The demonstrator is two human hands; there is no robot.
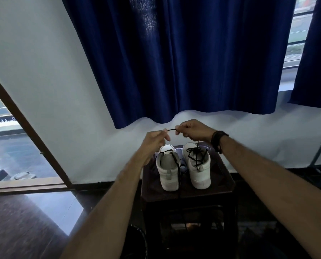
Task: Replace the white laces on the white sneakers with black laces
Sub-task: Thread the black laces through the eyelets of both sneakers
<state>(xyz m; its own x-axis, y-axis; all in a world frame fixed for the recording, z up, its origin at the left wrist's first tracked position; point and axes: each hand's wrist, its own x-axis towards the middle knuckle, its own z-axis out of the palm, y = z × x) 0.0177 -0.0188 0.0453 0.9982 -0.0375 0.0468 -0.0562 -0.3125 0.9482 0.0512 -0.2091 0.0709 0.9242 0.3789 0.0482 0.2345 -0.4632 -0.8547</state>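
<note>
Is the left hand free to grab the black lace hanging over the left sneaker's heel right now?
Probably not yet: the left hand and right hand both pinch a black lace end. Nothing blocks the hanging lace.

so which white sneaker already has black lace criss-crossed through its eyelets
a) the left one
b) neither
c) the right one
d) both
c: the right white sneaker shows the thin black lace criss-crossed over its tongue, while the left white sneaker only has a loose strand running across its opening and down its side.
</note>
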